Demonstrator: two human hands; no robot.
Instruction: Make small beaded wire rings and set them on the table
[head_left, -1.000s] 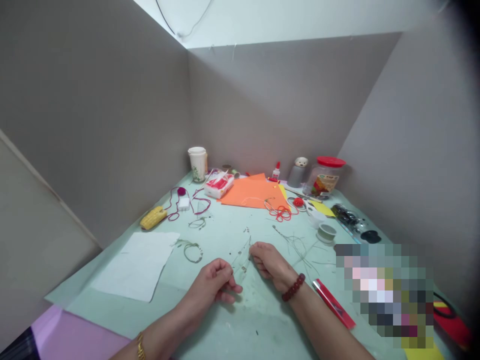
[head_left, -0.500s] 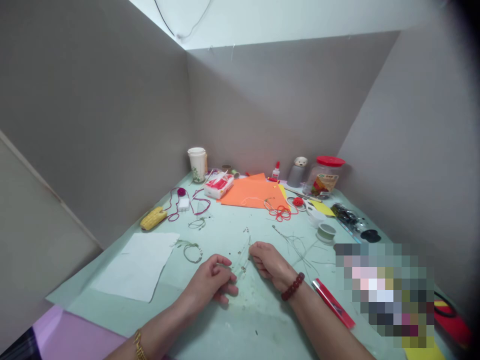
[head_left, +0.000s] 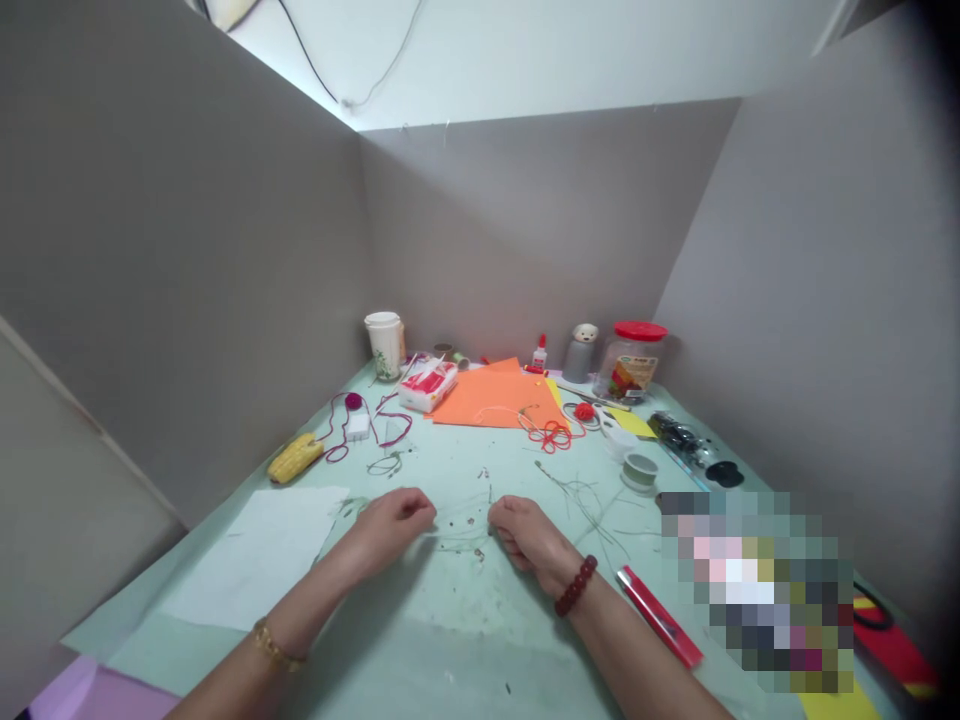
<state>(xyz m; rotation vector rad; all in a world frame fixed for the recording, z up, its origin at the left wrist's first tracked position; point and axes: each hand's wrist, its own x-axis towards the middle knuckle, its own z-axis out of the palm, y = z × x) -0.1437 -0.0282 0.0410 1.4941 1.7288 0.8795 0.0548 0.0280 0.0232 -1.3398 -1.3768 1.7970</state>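
Thin pale-green cord [head_left: 457, 538] stretches in several strands between my hands, low over the mat. The fingertips of my left hand [head_left: 396, 525] are pinched on its left end. My right hand [head_left: 525, 532] is closed on the other end, with a short piece sticking up above the fingers. Small dark beads [head_left: 480, 555] show along or below the strands; whether they are threaded I cannot tell. Partly behind my left hand lies a green cord bracelet [head_left: 351, 507]. Loose green cords [head_left: 589, 495] lie beyond my right hand, leading toward a spool of green cord [head_left: 640, 471].
A white sheet [head_left: 255, 550] lies at left, near a corn cob [head_left: 296, 458]. Farther back are a tissue pack [head_left: 428, 384], orange paper [head_left: 487, 395], red cord [head_left: 551, 434] and a red-lidded jar [head_left: 631, 365]. A red-cased tool [head_left: 660, 617] lies beside my right forearm.
My left hand has moved left, away from the right one, and its spread fingers have closed on the cord. The strands now run sideways between the hands. The view has tilted slightly up.
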